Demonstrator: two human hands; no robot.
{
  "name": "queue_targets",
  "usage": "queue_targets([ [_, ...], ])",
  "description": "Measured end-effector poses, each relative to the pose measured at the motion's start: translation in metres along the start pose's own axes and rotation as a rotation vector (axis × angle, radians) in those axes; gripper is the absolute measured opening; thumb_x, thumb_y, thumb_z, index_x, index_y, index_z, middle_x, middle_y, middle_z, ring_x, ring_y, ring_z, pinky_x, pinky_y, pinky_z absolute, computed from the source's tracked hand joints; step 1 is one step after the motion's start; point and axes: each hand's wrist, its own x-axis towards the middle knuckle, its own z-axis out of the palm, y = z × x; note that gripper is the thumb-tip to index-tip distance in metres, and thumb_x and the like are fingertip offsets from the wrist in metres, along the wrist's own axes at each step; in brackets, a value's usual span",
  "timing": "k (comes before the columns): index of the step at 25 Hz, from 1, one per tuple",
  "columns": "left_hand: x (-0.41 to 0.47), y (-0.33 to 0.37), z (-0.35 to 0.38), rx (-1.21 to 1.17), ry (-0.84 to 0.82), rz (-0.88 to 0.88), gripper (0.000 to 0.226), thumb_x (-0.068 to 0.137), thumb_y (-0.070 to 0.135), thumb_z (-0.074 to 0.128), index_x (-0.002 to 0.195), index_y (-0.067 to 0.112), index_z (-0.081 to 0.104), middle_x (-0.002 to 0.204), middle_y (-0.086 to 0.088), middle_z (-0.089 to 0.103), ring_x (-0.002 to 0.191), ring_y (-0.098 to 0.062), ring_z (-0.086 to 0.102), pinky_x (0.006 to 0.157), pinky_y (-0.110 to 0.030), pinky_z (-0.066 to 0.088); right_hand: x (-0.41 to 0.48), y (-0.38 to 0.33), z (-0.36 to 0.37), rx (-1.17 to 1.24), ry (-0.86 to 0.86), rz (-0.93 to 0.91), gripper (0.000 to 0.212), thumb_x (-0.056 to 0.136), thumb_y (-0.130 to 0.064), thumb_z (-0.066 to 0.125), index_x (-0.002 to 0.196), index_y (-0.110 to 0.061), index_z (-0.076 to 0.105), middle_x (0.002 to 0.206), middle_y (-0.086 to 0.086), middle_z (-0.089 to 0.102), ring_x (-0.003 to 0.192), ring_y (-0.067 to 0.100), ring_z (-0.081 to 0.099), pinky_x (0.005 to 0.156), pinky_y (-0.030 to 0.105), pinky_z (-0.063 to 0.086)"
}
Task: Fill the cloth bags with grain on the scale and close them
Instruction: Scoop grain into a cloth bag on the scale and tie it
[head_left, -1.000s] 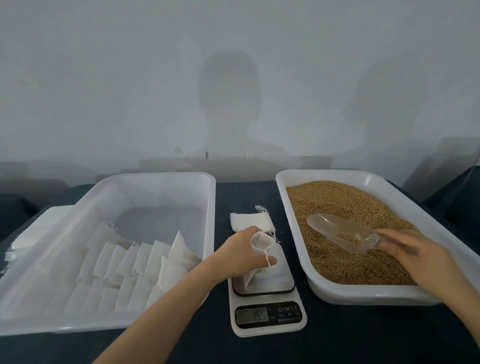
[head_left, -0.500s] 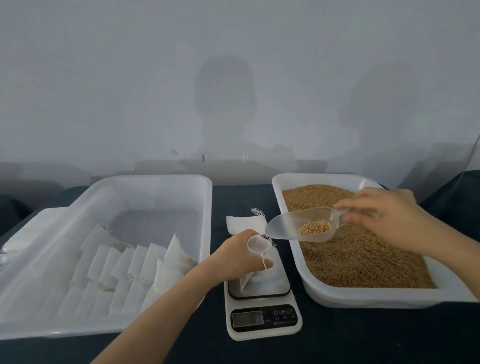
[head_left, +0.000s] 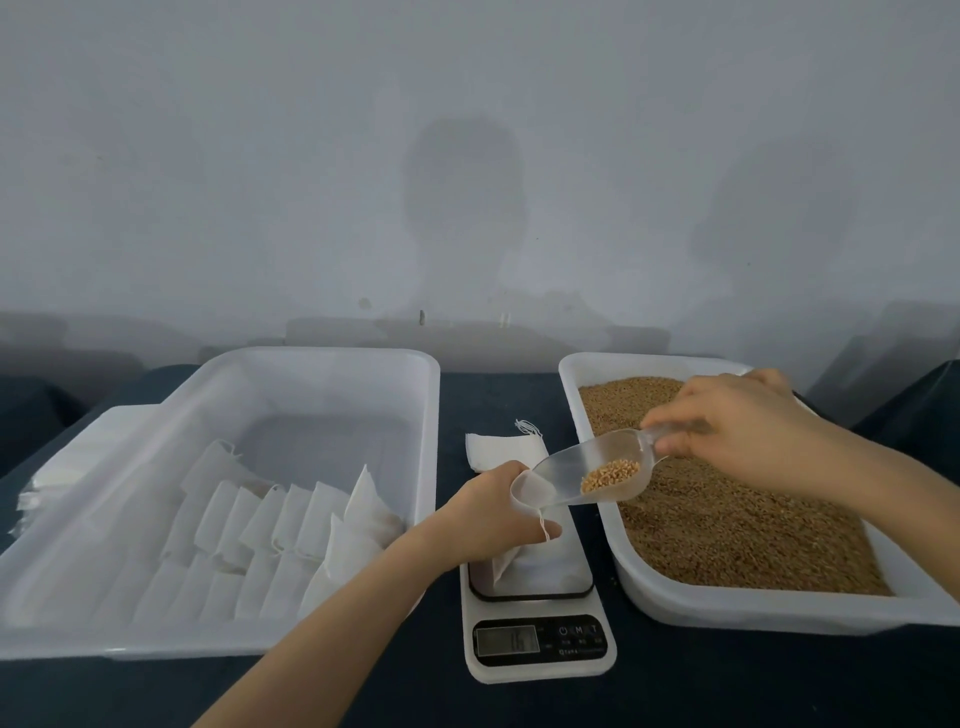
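Note:
A white cloth bag (head_left: 540, 564) stands on the white kitchen scale (head_left: 540, 644) in the middle of the table. My left hand (head_left: 488, 514) grips the bag's neck and holds its mouth up. My right hand (head_left: 737, 426) holds the handle of a clear plastic scoop (head_left: 587, 475). The scoop carries a small heap of grain, and its tip lies at the bag's mouth, tilted down to the left. On the right, a white tray (head_left: 779, 605) is full of brown grain (head_left: 727, 509).
A large white tray (head_left: 332, 364) on the left holds several rows of filled cloth bags (head_left: 270, 525). A few empty bags (head_left: 498, 447) lie behind the scale. More flat bags (head_left: 67, 457) are stacked at the far left. A grey wall stands close behind the dark table.
My right hand lifted the scoop out of the grain, turned it and carried it left to the bag's mouth. My left hand kept its hold on the bag.

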Motion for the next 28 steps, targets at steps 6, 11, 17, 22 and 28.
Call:
queue_targets([
  [6, 0.000, -0.002, 0.000, 0.010, 0.013, 0.014, 0.046, 0.077, 0.042, 0.074, 0.110, 0.035, 0.042, 0.092, 0.021, 0.048, 0.084, -0.004, 0.053, 0.063, -0.013, 0.038, 0.003, -0.012, -0.009, -0.088, -0.016, -0.032, 0.019, 0.088, -0.054, 0.048, 0.100, -0.052, 0.063, 0.089, -0.017, 0.056, 0.091, -0.002, 0.046, 0.082, 0.028, 0.012],
  [11, -0.001, 0.001, -0.001, 0.015, 0.016, 0.035, 0.043, 0.078, 0.042, 0.074, 0.108, 0.034, 0.045, 0.092, 0.021, 0.050, 0.084, -0.004, 0.055, 0.062, -0.012, 0.038, 0.010, -0.028, -0.023, -0.150, -0.036, -0.065, 0.018, 0.091, -0.052, 0.047, 0.094, -0.048, 0.064, 0.081, -0.011, 0.061, 0.090, 0.002, 0.051, 0.077, 0.029, 0.010],
  [17, -0.001, 0.003, -0.001, 0.001, 0.013, 0.044, 0.037, 0.079, 0.041, 0.073, 0.106, 0.032, 0.047, 0.088, 0.022, 0.051, 0.079, -0.004, 0.055, 0.061, -0.010, 0.037, 0.019, -0.043, -0.033, -0.262, -0.089, -0.069, 0.019, 0.092, -0.049, 0.048, 0.096, -0.045, 0.065, 0.074, -0.014, 0.056, 0.088, 0.005, 0.051, 0.090, 0.034, 0.017],
  [22, -0.001, 0.002, -0.001, -0.005, 0.029, 0.037, 0.040, 0.079, 0.043, 0.072, 0.109, 0.030, 0.048, 0.094, 0.017, 0.052, 0.084, -0.005, 0.055, 0.066, -0.015, 0.041, 0.024, -0.060, -0.041, -0.394, -0.096, -0.117, 0.020, 0.092, -0.044, 0.049, 0.090, -0.036, 0.067, 0.073, -0.012, 0.052, 0.084, 0.010, 0.048, 0.090, 0.038, 0.022],
  [28, -0.001, 0.000, -0.002, -0.018, 0.065, 0.043, 0.038, 0.077, 0.047, 0.071, 0.103, 0.034, 0.047, 0.093, 0.018, 0.054, 0.085, -0.001, 0.055, 0.066, -0.017, 0.042, 0.013, -0.083, -0.042, -0.634, 0.152, -0.251, 0.016, 0.089, -0.041, 0.055, 0.093, -0.033, 0.068, 0.087, -0.004, 0.056, 0.089, 0.022, 0.049, 0.091, 0.042, 0.014],
])
